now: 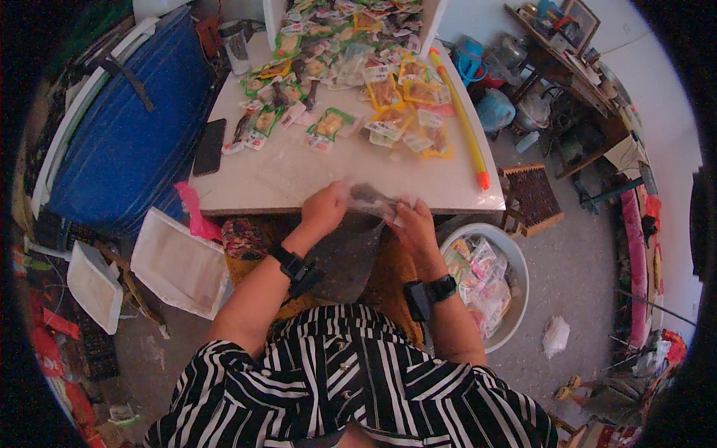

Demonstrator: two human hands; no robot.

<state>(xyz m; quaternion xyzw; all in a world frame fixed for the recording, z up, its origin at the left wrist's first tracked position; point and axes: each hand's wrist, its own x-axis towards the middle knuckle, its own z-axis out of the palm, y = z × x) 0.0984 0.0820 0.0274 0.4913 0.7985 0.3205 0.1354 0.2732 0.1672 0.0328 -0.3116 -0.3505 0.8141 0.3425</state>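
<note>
Over the near edge of the white table, a small clear plastic packet with dark contents is stretched between my two hands, slightly blurred. My left hand pinches its left end, and my right hand grips the right end. Exactly what the dark contents are cannot be made out. Farther back lies a spread of small sealed food packets: a green-edged packet sits apart in front, and yellow-edged packets overlap at the right. Dark packets are mixed in among them at the left.
A dark phone lies at the table's left edge, a yellow tube with orange ends along the right. On the floor, a round white tub holds packets beside my right forearm. White foam boxes and a large blue container stand left.
</note>
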